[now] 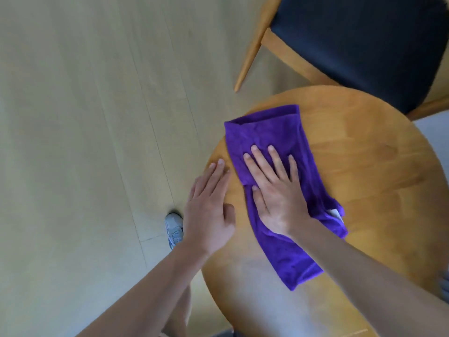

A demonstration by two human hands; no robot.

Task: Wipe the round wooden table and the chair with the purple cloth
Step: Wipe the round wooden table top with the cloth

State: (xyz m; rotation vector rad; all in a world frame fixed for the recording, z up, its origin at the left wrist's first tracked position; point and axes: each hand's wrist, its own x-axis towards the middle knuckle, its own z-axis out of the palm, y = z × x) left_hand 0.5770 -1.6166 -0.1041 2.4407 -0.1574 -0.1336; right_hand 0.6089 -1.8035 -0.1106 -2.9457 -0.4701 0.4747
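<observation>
right grip (274,188) flat on purple cloth (272,132), left grip (209,212) at table (364,166) edge

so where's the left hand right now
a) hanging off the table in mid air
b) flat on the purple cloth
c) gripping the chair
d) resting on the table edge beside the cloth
d: the left hand lies with fingers on the rim of the round wooden table, just left of the purple cloth; it is the right hand that presses flat on the cloth, and the chair is untouched.
</observation>
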